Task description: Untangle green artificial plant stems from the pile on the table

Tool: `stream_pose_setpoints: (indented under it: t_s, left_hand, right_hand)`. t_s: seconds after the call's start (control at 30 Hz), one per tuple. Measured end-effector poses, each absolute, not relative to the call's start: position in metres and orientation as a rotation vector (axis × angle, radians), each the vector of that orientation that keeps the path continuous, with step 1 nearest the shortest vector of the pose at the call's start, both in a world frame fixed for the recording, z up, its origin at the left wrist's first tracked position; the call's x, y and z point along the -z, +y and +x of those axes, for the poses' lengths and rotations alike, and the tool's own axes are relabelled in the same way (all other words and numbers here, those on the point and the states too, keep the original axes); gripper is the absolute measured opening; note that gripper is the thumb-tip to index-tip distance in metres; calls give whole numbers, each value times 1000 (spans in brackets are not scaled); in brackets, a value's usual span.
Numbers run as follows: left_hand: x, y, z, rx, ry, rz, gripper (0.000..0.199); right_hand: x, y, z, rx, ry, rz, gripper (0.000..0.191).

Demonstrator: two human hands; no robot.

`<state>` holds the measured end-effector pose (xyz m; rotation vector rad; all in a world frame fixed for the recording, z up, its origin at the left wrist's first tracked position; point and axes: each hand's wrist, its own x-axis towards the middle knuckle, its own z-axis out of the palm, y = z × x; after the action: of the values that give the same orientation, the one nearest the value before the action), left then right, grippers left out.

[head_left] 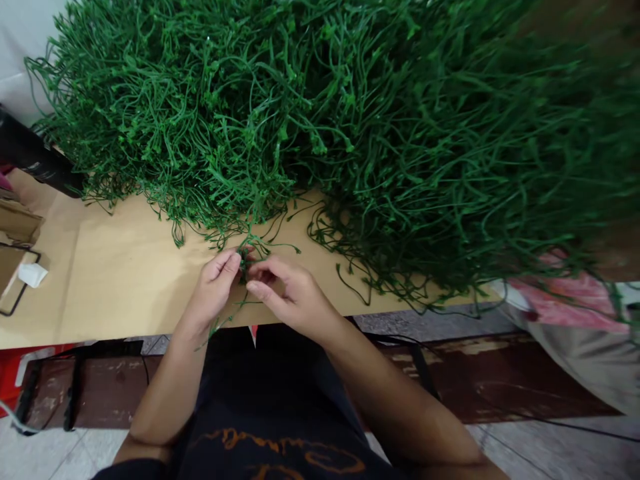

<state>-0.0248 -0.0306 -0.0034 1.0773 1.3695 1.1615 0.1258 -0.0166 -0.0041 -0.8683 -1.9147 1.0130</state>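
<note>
Near the front edge of the cardboard-coloured tabletop (125, 267), my left hand (216, 283) pinches a small bunch of green stems (243, 265) between thumb and fingers. Thin stems stick out above and below it. Just to the right is my right hand (283, 290), its thumb and index finger curved and apart beside the bunch, with nothing visible held between them. Beyond both hands rises a large heap of green artificial stems (225, 113), and some loose ends trail onto the table close to my fingers.
A black cylindrical object (37, 157) lies at the left, above an open cardboard box (15, 257) and a small white piece (33, 274). Pink-red cloth (570, 297) is at the right. Below the table are a brown board (500, 373) and a red crate (13, 370).
</note>
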Motion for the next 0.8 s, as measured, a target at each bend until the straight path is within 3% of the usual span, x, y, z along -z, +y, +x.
stream_pose_setpoints:
  t_s: [0.4, 0.6, 0.8]
  left_hand:
    - [1, -26, -21, -1262, 1285, 639, 20]
    - [-7, -25, -16, -1217, 1195, 606, 14]
    - [-6, -25, -17, -1186, 1186, 596, 12]
  right_hand:
    - [20, -11, 118, -934, -1813, -983, 19]
    - [25, -7, 114, -1062, -1795, -918, 15]
    - [20, -3, 118, -1320, -1646, -893, 34]
